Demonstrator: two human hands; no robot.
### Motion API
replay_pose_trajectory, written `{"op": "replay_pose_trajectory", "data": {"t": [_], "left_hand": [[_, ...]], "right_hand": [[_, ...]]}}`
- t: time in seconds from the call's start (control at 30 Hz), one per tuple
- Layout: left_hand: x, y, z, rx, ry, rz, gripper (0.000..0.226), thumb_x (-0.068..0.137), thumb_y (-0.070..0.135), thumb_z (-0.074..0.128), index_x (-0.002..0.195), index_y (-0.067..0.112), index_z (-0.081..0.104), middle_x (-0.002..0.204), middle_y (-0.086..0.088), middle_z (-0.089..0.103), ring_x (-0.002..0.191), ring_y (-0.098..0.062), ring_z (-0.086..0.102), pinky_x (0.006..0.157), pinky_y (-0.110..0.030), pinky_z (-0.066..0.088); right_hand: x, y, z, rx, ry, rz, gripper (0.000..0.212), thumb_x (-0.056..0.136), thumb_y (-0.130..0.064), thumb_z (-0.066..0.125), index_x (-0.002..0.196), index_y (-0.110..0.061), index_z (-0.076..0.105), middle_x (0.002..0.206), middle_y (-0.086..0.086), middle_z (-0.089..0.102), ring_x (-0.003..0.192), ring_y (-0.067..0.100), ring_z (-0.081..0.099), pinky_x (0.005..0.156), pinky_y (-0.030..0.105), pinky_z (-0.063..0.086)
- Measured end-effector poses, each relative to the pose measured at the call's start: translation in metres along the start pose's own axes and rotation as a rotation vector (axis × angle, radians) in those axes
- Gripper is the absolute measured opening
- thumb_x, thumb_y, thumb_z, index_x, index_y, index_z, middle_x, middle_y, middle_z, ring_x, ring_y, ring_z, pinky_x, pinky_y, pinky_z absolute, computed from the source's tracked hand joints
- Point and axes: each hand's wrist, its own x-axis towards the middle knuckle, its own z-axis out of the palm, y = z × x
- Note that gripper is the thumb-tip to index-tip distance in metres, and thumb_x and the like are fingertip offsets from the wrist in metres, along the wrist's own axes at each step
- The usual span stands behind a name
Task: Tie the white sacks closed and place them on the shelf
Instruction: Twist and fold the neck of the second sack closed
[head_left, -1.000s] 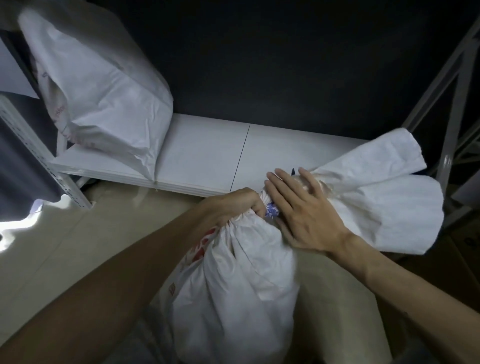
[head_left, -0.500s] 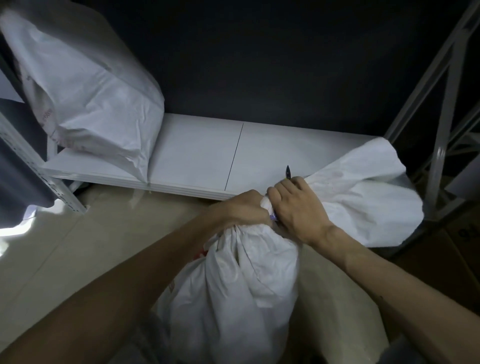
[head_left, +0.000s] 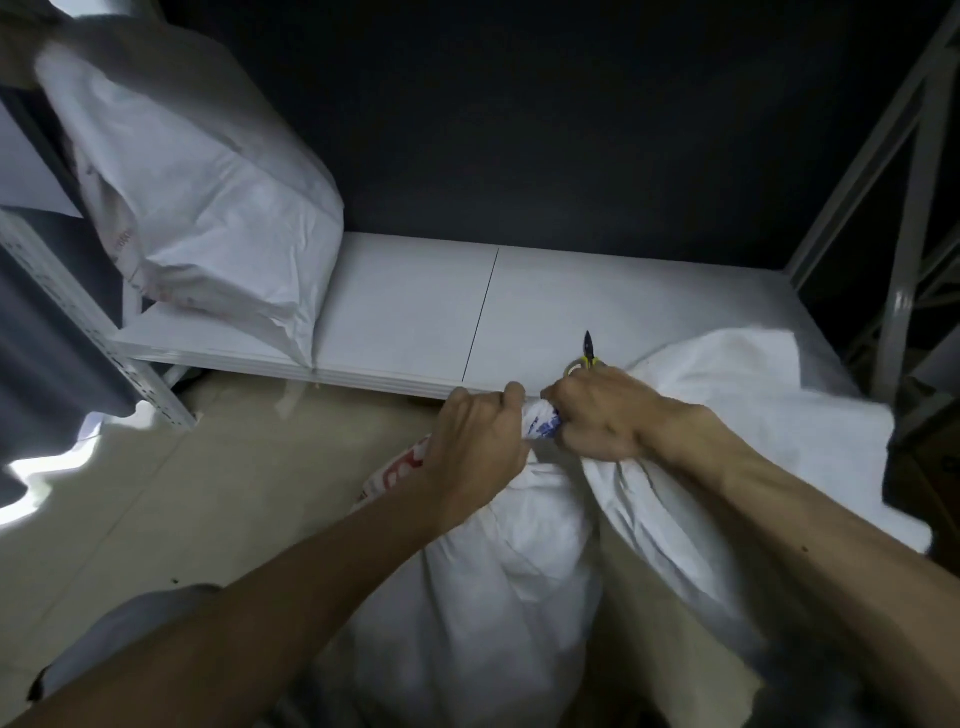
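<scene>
- L hand + R hand: fingers clamped on neck of sack, by shelf front edge
- 2nd sack on shelf left end

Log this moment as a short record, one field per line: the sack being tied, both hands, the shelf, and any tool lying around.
sack: white, upright on the floor before the shelf, loose top draped to the right
left hand: grips the sack's gathered neck
right hand: grips the neck from the opposite side
tie: blue-and-white, between the hands; knot state unclear
second sack: rests on the shelf's left end
scissors: on the shelf behind the right hand, partly hidden
</scene>
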Motion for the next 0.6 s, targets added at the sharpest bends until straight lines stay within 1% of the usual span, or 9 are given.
{"op": "replay_pose_trajectory", "data": {"t": [0.03, 0.1, 0.2, 0.3, 0.37, 0.43, 0.5, 0.53, 0.6], "left_hand": [[0.001, -0.002, 0.003, 0.033, 0.016, 0.069, 0.043, 0.052, 0.017, 0.087, 0.084, 0.008, 0.061, 0.058, -0.006, 0.064, 0.048, -0.027, 0.061, 0.054, -0.029, 0.044], [0.002, -0.005, 0.008, 0.019, 0.025, 0.148, 0.038, 0.058, 0.019, 0.081, 0.089, 0.009, 0.061, 0.058, -0.004, 0.063, 0.048, -0.027, 0.059, 0.054, -0.029, 0.041], [0.002, -0.006, 0.011, -0.064, 0.001, 0.199, 0.028, 0.071, 0.027, 0.060, 0.093, 0.011, 0.066, 0.060, -0.005, 0.063, 0.052, -0.029, 0.060, 0.056, -0.030, 0.042], [0.007, 0.002, 0.001, -0.202, -0.173, 0.093, 0.029, 0.075, 0.024, 0.067, 0.103, 0.016, 0.068, 0.079, -0.010, 0.071, 0.075, -0.035, 0.065, 0.064, -0.033, 0.041], [0.015, 0.004, -0.001, -0.354, -0.330, -0.030, 0.028, 0.078, 0.022, 0.071, 0.106, 0.021, 0.070, 0.091, -0.009, 0.072, 0.089, -0.032, 0.064, 0.069, -0.031, 0.038], [0.022, 0.005, 0.000, -0.534, -0.475, -0.129, 0.018, 0.076, 0.015, 0.076, 0.093, 0.017, 0.072, 0.083, -0.006, 0.069, 0.082, -0.025, 0.061, 0.064, -0.027, 0.035], [0.029, 0.002, 0.003, -0.658, -0.569, -0.236, 0.012, 0.071, 0.014, 0.078, 0.079, 0.013, 0.070, 0.074, -0.002, 0.062, 0.073, -0.018, 0.056, 0.060, -0.026, 0.035], [0.032, -0.001, 0.003, -0.705, -0.595, -0.297, 0.013, 0.067, 0.015, 0.078, 0.075, 0.011, 0.069, 0.072, 0.000, 0.060, 0.070, -0.016, 0.055, 0.061, -0.027, 0.037], [0.039, -0.008, 0.002, -0.799, -0.626, -0.414, 0.012, 0.062, 0.014, 0.075, 0.059, 0.016, 0.064, 0.061, 0.005, 0.056, 0.062, -0.013, 0.052, 0.059, -0.026, 0.035]], "right_hand": [[0.000, -0.001, -0.005, 0.160, -0.114, 0.048, 0.017, 0.077, -0.013, 0.054, 0.065, -0.019, 0.044, 0.069, 0.002, 0.054, 0.070, 0.025, 0.054, 0.060, 0.029, 0.033], [0.005, 0.006, -0.004, 0.365, -0.270, 0.124, 0.024, 0.073, -0.007, 0.058, 0.058, -0.019, 0.044, 0.058, -0.004, 0.045, 0.056, 0.016, 0.045, 0.053, 0.027, 0.033], [0.010, 0.017, 0.003, 0.436, -0.370, 0.181, 0.016, 0.061, -0.014, 0.064, 0.056, -0.018, 0.048, 0.053, -0.006, 0.046, 0.052, 0.013, 0.043, 0.054, 0.034, 0.042], [0.012, 0.018, 0.003, 0.455, -0.497, 0.172, 0.012, 0.055, -0.018, 0.063, 0.057, -0.019, 0.051, 0.058, -0.004, 0.049, 0.061, 0.017, 0.046, 0.062, 0.033, 0.035], [0.012, 0.018, 0.000, 0.395, -0.514, 0.170, 0.015, 0.061, -0.020, 0.069, 0.070, -0.021, 0.058, 0.069, -0.004, 0.057, 0.072, 0.020, 0.055, 0.066, 0.033, 0.042], [0.008, 0.020, -0.006, 0.174, -0.363, 0.178, 0.039, 0.061, -0.028, 0.076, 0.096, -0.029, 0.059, 0.090, -0.007, 0.062, 0.095, 0.020, 0.058, 0.088, 0.034, 0.045], [-0.001, 0.016, -0.005, -0.160, -0.080, 0.160, 0.063, 0.060, -0.036, 0.080, 0.118, -0.027, 0.056, 0.110, -0.003, 0.059, 0.114, 0.021, 0.051, 0.111, 0.041, 0.028], [-0.007, 0.012, -0.002, -0.317, 0.127, 0.151, 0.060, 0.060, -0.035, 0.080, 0.116, -0.021, 0.060, 0.110, 0.002, 0.059, 0.114, 0.025, 0.052, 0.114, 0.047, 0.025], [-0.018, 0.002, 0.010, -0.452, 0.493, 0.151, 0.035, 0.066, -0.024, 0.072, 0.098, -0.010, 0.066, 0.099, 0.013, 0.062, 0.105, 0.033, 0.058, 0.112, 0.053, 0.028]]}}
